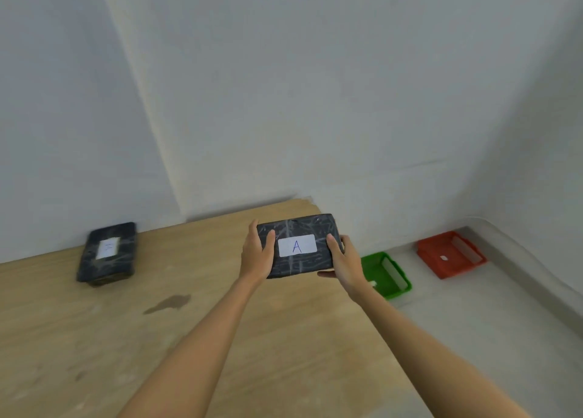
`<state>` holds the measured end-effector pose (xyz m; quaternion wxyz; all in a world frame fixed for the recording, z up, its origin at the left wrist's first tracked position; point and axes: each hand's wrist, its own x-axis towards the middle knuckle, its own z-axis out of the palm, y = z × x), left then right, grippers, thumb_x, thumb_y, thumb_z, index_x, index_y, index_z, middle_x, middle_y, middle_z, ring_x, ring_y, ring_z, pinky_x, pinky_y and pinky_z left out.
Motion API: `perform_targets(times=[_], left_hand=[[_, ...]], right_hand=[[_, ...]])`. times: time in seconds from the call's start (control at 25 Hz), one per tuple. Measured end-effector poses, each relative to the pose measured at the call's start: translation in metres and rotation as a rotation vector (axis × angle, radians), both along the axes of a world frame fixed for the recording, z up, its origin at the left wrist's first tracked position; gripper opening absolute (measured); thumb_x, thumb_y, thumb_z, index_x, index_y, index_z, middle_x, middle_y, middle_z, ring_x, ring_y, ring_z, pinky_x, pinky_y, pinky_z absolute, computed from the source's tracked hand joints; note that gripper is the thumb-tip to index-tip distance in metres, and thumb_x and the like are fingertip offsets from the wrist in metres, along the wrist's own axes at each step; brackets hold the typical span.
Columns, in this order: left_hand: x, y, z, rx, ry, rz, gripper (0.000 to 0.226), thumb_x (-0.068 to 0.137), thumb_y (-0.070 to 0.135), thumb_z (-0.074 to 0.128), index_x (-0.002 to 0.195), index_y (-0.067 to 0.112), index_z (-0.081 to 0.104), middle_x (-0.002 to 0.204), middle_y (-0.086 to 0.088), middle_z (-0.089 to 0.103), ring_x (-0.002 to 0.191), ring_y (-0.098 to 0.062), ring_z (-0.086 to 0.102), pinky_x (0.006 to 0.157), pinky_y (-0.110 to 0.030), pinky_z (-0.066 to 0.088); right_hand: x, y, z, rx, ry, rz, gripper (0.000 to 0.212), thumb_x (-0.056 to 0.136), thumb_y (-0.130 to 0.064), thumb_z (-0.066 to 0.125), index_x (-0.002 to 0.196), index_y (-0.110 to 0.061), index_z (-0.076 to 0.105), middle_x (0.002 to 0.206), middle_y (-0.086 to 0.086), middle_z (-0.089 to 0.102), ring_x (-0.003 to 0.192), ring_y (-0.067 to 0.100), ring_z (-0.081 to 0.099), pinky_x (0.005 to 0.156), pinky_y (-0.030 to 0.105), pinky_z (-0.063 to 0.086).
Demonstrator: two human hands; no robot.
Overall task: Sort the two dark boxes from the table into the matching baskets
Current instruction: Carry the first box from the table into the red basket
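Observation:
A dark box with a white label marked "A" is held up above the right end of the wooden table. My left hand grips its left end and my right hand grips its right end, thumbs on top. A second dark box with a white label, its letter too blurred to read, lies on the table at the far left near the wall. On the floor to the right stand a green basket, partly hidden behind my right wrist, and a red basket further right.
White walls close off the back and the right side, meeting in a corner behind the table. The table's right edge drops to a pale floor where the baskets stand. A dark stain marks the tabletop.

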<state>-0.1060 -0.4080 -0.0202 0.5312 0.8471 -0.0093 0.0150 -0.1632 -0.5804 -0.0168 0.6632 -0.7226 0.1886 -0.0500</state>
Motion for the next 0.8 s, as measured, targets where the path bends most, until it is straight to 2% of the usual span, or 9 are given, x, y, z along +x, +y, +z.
perform_targets(times=[0.08,0.16,0.24,0.36,0.56,0.68,0.8], left_hand=[[-0.013,-0.074,-0.002,-0.024,0.010,-0.038,0.055,0.096,0.034,0.043,0.145,0.014,0.026,0.146,-0.011,0.044,0.133,-0.028,0.042,0.112,-0.043,0.034],[-0.022,-0.139,-0.001,-0.033,0.021,-0.087,0.054,0.096,0.034,0.043,0.144,0.013,0.027,0.144,-0.013,0.045,0.131,-0.029,0.043,0.111,-0.043,0.035],[-0.023,-0.196,0.003,-0.022,0.014,-0.133,0.052,0.096,0.032,0.043,0.142,0.011,0.029,0.141,-0.014,0.047,0.129,-0.030,0.045,0.109,-0.041,0.036],[-0.011,-0.275,0.007,0.015,-0.024,-0.187,0.050,0.097,0.032,0.042,0.140,0.011,0.031,0.139,-0.014,0.048,0.127,-0.030,0.046,0.106,-0.039,0.036],[0.033,-0.398,-0.009,0.019,-0.010,-0.260,0.047,0.097,0.032,0.041,0.138,0.011,0.032,0.137,-0.016,0.050,0.125,-0.031,0.048,0.105,-0.041,0.038],[0.067,-0.477,-0.018,0.010,0.024,-0.270,0.047,0.098,0.032,0.039,0.139,0.011,0.032,0.137,-0.016,0.049,0.125,-0.031,0.048,0.107,-0.043,0.039],[0.104,-0.550,-0.016,-0.002,0.050,-0.274,0.047,0.098,0.032,0.038,0.139,0.010,0.032,0.138,-0.016,0.049,0.125,-0.031,0.048,0.107,-0.043,0.038]], right_hand=[[-0.018,-0.070,-0.001,-0.061,0.031,-0.064,0.039,0.095,-0.042,0.044,0.121,-0.013,0.045,0.109,0.009,0.062,0.094,0.026,0.066,0.061,0.039,0.062],[-0.034,-0.132,0.000,-0.124,0.060,-0.119,0.037,0.094,-0.046,0.044,0.113,-0.015,0.048,0.098,0.004,0.063,0.094,0.029,0.067,0.070,0.049,0.061],[-0.044,-0.188,0.004,-0.191,0.074,-0.156,0.036,0.093,-0.049,0.043,0.104,-0.015,0.050,0.091,0.003,0.062,0.091,0.031,0.067,0.076,0.053,0.058],[-0.042,-0.263,0.003,-0.280,0.087,-0.208,0.042,0.093,-0.051,0.040,0.100,-0.011,0.051,0.090,0.006,0.062,0.085,0.028,0.065,0.082,0.053,0.055],[-0.011,-0.380,-0.014,-0.406,0.159,-0.226,0.051,0.085,-0.065,0.031,0.097,-0.020,0.050,0.094,0.008,0.069,0.081,0.030,0.068,0.082,0.051,0.054],[0.020,-0.453,-0.013,-0.440,0.203,-0.247,0.046,0.091,-0.058,0.032,0.096,-0.017,0.050,0.087,0.006,0.067,0.077,0.027,0.067,0.084,0.050,0.053],[0.056,-0.525,-0.005,-0.455,0.255,-0.224,0.056,0.088,-0.064,0.030,0.106,-0.015,0.052,0.097,0.010,0.068,0.087,0.029,0.064,0.089,0.051,0.050]])
